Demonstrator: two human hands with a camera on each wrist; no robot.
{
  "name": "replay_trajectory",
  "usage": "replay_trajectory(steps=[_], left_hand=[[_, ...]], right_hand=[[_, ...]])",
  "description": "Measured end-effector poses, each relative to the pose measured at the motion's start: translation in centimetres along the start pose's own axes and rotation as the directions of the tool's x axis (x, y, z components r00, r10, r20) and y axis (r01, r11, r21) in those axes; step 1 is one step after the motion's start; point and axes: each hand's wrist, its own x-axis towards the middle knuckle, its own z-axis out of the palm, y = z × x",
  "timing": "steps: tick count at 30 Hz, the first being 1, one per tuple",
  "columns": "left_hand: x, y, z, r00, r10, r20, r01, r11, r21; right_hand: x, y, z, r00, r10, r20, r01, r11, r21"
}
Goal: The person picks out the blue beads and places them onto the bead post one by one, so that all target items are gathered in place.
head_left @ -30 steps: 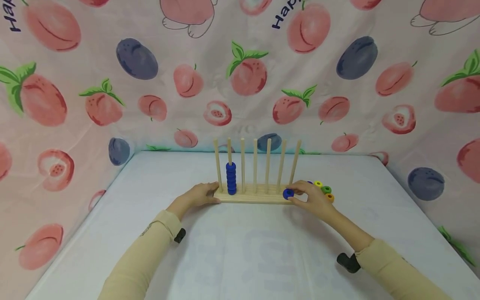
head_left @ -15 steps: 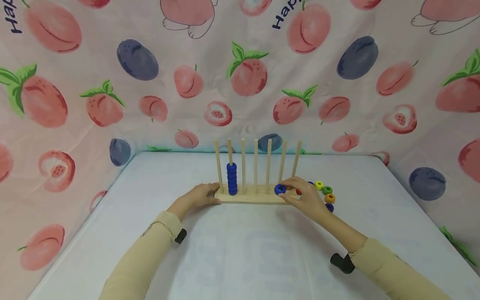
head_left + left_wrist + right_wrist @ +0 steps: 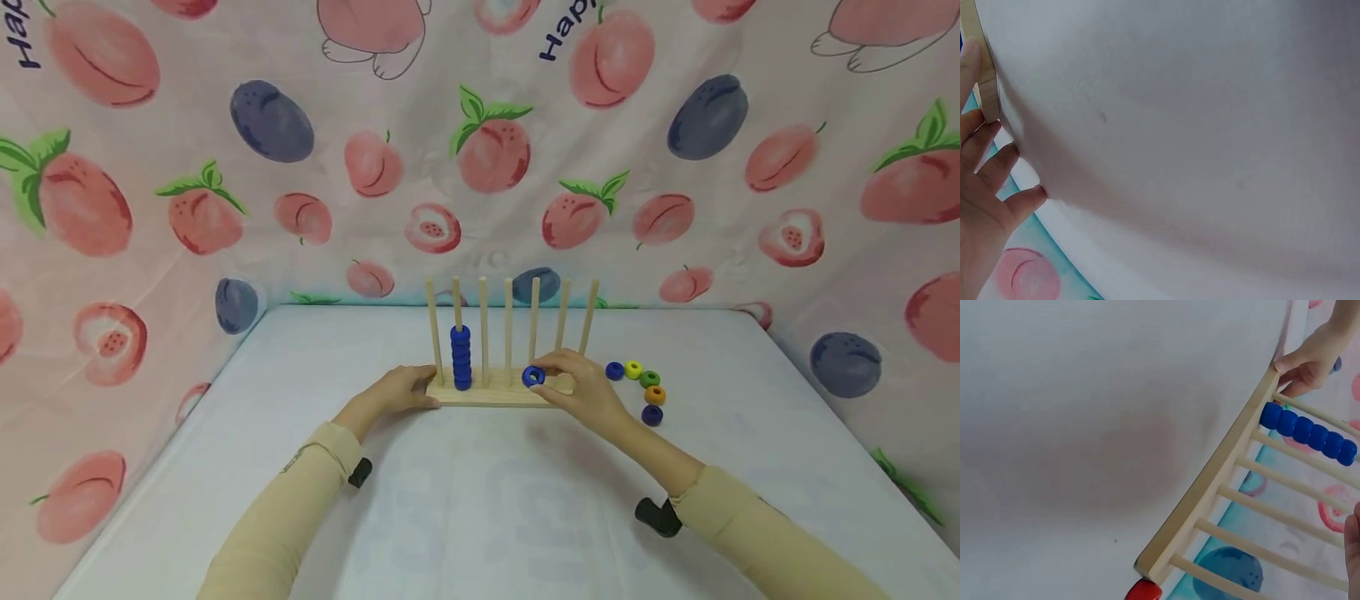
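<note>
A wooden peg rack (image 3: 487, 399) with several upright pegs stands on the table. My left hand (image 3: 393, 389) grips its left end, thumb in front and fingers round the end, as the left wrist view also shows. A stack of blue beads (image 3: 461, 358) sits on the second peg from the left. Between thumb and fingertips my right hand (image 3: 583, 390) pinches a loose blue bead (image 3: 527, 379), its hole facing the camera, in front of the pegs right of the middle. In the right wrist view only a bit of that hand (image 3: 1353, 550) shows, and the held bead is out of sight.
Right of the rack a curved row of loose beads lies on the white table: blue (image 3: 615, 372), yellow (image 3: 633, 369), green (image 3: 649, 379), orange (image 3: 655, 396) and dark blue (image 3: 652, 415). A red bead (image 3: 1143, 590) lies by the rack's right end. Behind hangs a fruit-print cloth (image 3: 337, 192).
My right hand has carried the blue bead leftward along the rack, from its right end to right of the middle, uncovering the loose beads. My left hand has stayed on the rack's left end.
</note>
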Motion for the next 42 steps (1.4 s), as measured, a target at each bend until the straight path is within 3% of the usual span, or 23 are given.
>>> replay_trajectory(steps=[9,15,22,31,39,42], left_hand=[[0.0,0.1,0.0,0.999,0.031,-0.009,-0.031,0.999,0.007],[-0.1,0.1,-0.1,1.000,0.014,-0.011,-0.014,1.000,0.015],[-0.1,0.0,-0.1,1.000,-0.002,-0.020,0.002,1.000,0.005],[-0.2,0.0,0.1,0.999,0.034,-0.020,-0.034,0.999,0.014],[-0.2,-0.1,0.2,0.998,0.066,-0.016,-0.065,0.997,0.048],[-0.4,-0.1,0.2,0.999,0.047,-0.013,-0.046,0.998,0.052]], right_hand=[[1.3,-0.5,0.9,0.993,-0.097,-0.068,0.101,0.993,0.058],[2.4,-0.8,1.8,0.984,-0.152,-0.098,0.162,0.981,0.106],[3.4,-1.7,2.4,0.986,-0.136,-0.094,0.146,0.984,0.103],[4.7,-2.4,3.1,0.988,-0.132,-0.078,0.144,0.973,0.179],[5.9,-3.5,3.6,0.988,-0.132,-0.078,0.145,0.972,0.186],[6.3,-3.8,3.8,0.987,-0.136,-0.083,0.150,0.969,0.196]])
